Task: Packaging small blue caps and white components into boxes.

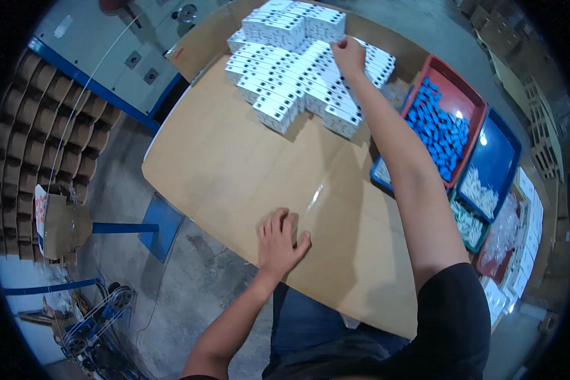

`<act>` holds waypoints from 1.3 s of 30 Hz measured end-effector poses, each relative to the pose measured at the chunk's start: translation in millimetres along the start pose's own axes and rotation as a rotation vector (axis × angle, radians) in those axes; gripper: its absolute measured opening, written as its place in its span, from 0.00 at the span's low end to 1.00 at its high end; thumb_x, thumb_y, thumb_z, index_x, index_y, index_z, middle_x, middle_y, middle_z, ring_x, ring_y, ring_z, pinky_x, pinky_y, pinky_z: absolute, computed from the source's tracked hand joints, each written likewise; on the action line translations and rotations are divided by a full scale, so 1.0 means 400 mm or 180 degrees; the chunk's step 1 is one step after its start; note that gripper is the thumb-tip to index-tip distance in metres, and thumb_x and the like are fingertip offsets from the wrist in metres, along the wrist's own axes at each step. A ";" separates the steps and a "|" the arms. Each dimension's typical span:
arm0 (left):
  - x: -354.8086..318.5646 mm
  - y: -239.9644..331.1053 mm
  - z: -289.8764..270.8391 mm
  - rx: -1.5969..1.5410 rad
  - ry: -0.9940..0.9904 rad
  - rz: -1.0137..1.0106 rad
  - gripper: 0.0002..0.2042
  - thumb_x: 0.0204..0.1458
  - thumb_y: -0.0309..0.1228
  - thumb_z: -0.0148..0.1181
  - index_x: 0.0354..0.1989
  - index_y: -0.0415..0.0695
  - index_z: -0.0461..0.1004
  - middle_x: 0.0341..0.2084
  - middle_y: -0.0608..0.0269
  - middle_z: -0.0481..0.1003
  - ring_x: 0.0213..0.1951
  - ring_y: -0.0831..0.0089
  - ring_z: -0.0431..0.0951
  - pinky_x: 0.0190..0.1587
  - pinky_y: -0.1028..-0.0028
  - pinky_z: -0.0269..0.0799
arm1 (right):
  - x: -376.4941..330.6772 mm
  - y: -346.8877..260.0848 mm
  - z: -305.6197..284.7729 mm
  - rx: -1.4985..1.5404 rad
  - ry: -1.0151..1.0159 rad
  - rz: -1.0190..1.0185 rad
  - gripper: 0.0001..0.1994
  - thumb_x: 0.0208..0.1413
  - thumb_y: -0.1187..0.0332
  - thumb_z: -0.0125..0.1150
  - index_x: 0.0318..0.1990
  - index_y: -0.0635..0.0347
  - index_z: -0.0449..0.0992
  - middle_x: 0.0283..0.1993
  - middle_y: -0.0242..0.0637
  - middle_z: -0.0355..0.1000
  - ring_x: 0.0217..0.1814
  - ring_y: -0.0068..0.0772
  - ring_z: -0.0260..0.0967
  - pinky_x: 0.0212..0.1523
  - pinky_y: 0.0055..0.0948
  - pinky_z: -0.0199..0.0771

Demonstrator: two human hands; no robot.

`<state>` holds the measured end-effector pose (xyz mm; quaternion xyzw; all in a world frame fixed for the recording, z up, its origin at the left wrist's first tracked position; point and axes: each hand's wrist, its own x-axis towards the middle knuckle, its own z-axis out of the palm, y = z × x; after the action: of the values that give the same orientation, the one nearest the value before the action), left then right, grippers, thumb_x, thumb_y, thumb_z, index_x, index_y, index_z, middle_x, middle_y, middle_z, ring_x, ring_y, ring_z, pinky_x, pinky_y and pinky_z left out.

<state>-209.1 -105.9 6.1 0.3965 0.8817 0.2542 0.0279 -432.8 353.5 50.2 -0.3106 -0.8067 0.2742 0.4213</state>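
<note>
My right hand (348, 56) reaches far across the cardboard-covered table (234, 171), its fingers pinched down on top of a stack of small white boxes (297, 82) piled at the far end. Whether it grips one box or only touches the pile cannot be told. My left hand (280, 239) lies flat, fingers spread, on the bare cardboard near the table's front edge and holds nothing.
A red bin (472, 95) of small blue parts stands right of the boxes, beside a blue bin (506, 152) and trays of white parts (481, 196). Stacked brown cardboard dividers (44, 139) stand at the left. A blue stand (145, 227) and a wheeled cart (101, 316) are on the floor.
</note>
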 end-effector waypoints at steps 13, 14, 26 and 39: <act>-0.004 0.011 0.017 -0.0060 0.0479 0.0391 0.22 0.53 0.37 0.64 0.53 0.39 0.73 0.56 0.46 0.70 0.60 0.48 0.67 0.65 0.52 0.59 | -0.825 -0.114 -0.775 0.1720 -0.3205 0.1392 0.10 0.66 0.65 0.63 0.47 0.62 0.80 0.37 0.31 0.78 0.39 0.20 0.74 0.43 0.26 0.75; -0.009 0.012 0.016 -0.0019 0.0468 0.0426 0.21 0.53 0.37 0.64 0.53 0.38 0.74 0.56 0.45 0.70 0.60 0.47 0.67 0.65 0.52 0.59 | -0.877 -0.106 -0.829 0.1638 -0.2995 0.1500 0.10 0.66 0.65 0.63 0.47 0.62 0.80 0.37 0.31 0.78 0.39 0.20 0.74 0.43 0.26 0.75; -0.039 -0.002 0.046 0.0263 0.0601 0.0669 0.17 0.59 0.35 0.61 0.53 0.40 0.74 0.55 0.49 0.71 0.58 0.50 0.70 0.62 0.53 0.63 | -1.155 0.035 -1.465 0.0229 -0.0011 0.1620 0.12 0.62 0.64 0.65 0.45 0.64 0.81 0.38 0.39 0.80 0.38 0.27 0.76 0.42 0.29 0.76; -0.025 -0.032 0.057 0.0293 0.0423 0.0697 0.18 0.62 0.39 0.59 0.54 0.41 0.73 0.56 0.50 0.70 0.60 0.51 0.68 0.63 0.52 0.61 | -1.394 0.174 -1.852 -0.2724 0.1928 0.2790 0.25 0.54 0.58 0.72 0.56 0.61 0.76 0.58 0.54 0.70 0.62 0.55 0.67 0.64 0.45 0.68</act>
<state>-205.3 -110.2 -21.4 0.4735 0.8438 0.2407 -0.0768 467.7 124.9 83.7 -0.8109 -0.4904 -0.0226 0.3187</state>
